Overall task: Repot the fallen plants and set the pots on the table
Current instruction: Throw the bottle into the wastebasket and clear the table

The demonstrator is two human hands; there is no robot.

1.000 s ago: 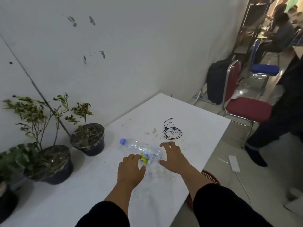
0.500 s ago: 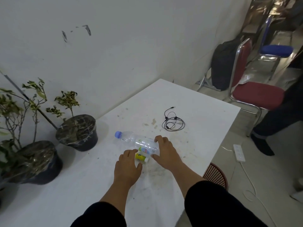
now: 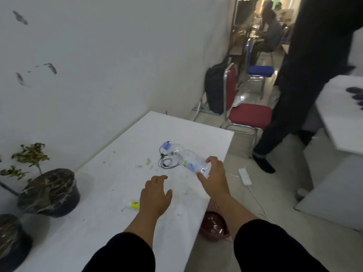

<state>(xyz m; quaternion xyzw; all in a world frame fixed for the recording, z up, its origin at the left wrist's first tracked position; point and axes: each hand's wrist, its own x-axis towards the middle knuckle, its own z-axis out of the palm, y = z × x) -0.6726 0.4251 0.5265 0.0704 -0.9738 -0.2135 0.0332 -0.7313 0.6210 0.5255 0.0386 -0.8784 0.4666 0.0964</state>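
Pots holding plants stand on table.

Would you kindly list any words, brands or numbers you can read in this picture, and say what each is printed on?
None can be read.
Label on the plastic water bottle, held in the right hand: blue and green print, too blurred to read.
Small yellow item on the table, beside the left hand: markings too small to read.

Two pots on table at 9 o'clock; bottle over earphones (12 o'clock); chair behind, approx. 1.
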